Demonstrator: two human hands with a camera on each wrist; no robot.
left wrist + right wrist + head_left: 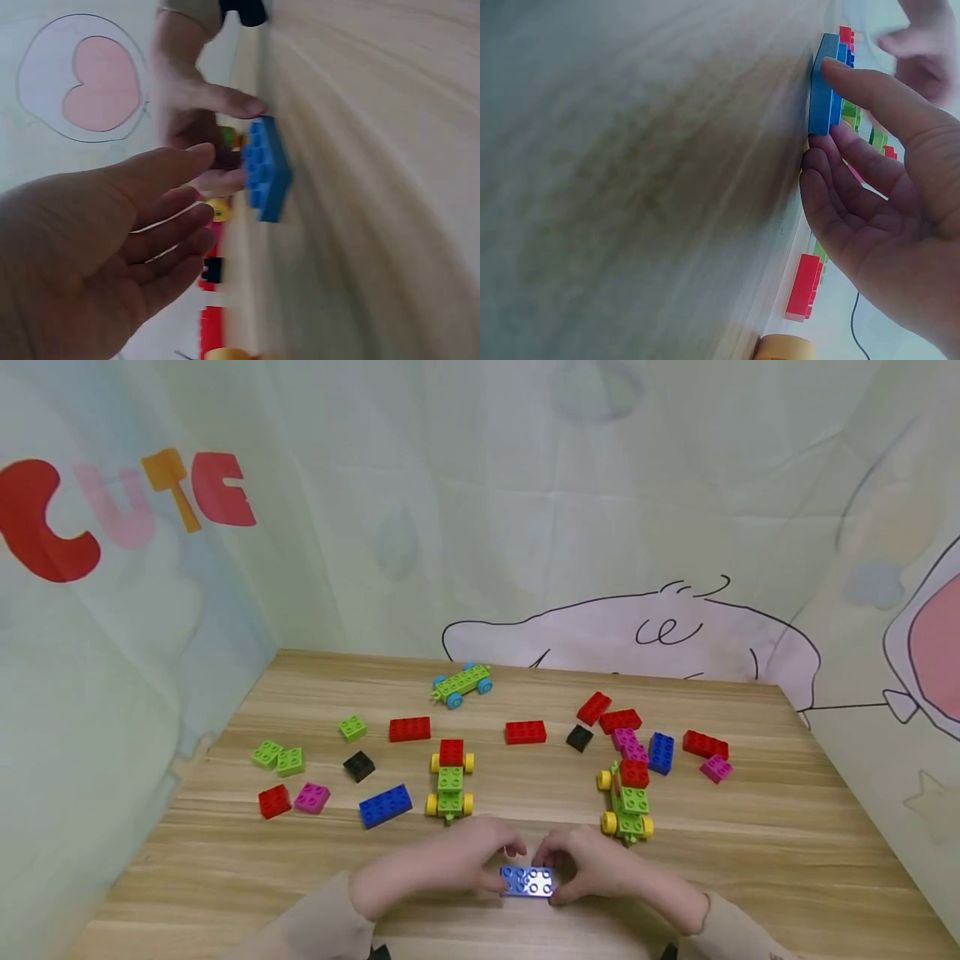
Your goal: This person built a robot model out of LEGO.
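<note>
A blue eight-stud building brick [527,882] lies near the front middle of the wooden table, studs up. Its right end is pinched between the thumb and fingers of my right hand [592,864]; the right wrist view shows the thumb [870,94] along one long side. My left hand [480,852] hovers at the brick's left end, fingers loosely bent. In the left wrist view a gap shows between that hand [142,232] and the brick. Just beyond the hands stand two green brick cars with yellow wheels, one left [450,781] and one right [626,802].
A green wheeled base [461,685] with blue wheels stands at the back. Loose red [409,729], black [359,766], green [352,727], magenta [312,797] and blue [386,807] bricks lie to the left. More bricks lie at the right. A printed curtain [525,527] hangs behind.
</note>
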